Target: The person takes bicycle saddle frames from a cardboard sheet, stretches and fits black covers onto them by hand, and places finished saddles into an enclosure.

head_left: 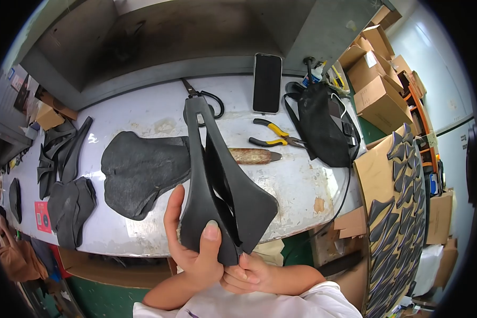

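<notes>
A black bicycle saddle with a long split down its middle is held up over the table's near edge, its narrow nose pointing away from me. My left hand grips its wide rear on the left side, thumb pressed on the surface. With closed fingers, my right hand pinches the saddle's rear edge near the bottom of the split. Behind the saddle lie flat black saddle-shaped pieces, a worn brown tool handle and scissors, each partly hidden by it.
Pliers with yellow-black handles, a phone and a black bag are on the white table. More black pieces lie at left. To the right, a cardboard-covered board carries several dark saddles. Boxes stand behind.
</notes>
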`<state>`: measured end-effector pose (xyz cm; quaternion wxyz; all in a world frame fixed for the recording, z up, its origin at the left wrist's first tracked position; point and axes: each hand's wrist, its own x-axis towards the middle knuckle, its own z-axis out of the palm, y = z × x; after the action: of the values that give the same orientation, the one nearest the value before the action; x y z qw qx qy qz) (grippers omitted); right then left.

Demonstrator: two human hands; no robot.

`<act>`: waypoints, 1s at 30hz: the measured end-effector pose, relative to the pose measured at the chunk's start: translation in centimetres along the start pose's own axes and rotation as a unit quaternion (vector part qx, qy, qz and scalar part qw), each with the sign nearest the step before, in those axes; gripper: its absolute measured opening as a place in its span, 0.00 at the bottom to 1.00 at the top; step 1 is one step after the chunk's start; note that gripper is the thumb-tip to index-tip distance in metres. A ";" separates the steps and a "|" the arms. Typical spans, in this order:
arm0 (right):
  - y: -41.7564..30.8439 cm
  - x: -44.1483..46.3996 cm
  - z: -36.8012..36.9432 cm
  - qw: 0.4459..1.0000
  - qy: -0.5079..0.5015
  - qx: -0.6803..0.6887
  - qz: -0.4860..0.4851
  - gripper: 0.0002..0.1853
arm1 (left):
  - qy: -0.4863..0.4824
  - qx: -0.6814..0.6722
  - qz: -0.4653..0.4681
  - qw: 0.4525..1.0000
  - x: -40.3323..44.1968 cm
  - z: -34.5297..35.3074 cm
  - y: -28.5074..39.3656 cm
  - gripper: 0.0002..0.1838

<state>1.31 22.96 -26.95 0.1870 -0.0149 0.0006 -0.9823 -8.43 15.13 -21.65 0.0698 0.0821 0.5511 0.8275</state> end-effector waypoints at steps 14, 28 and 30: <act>-3.1 -0.2 1.5 0.653 -0.027 -0.626 -0.426 0.42 | 0.004 0.012 0.006 1.000 1.6 -0.8 0.0 0.33; -6.1 -2.5 1.3 0.629 0.108 -0.700 -0.321 0.39 | -0.080 0.149 0.013 0.985 1.7 -2.5 -0.2 0.33; -6.9 -1.5 1.0 0.578 0.215 -0.621 -0.483 0.36 | -0.047 0.108 -0.016 0.993 2.1 -2.6 0.7 0.36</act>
<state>0.16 29.92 -25.98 -0.3758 0.0863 0.6436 -0.6612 -11.11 12.93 -21.90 0.0992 0.1194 0.6349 0.7568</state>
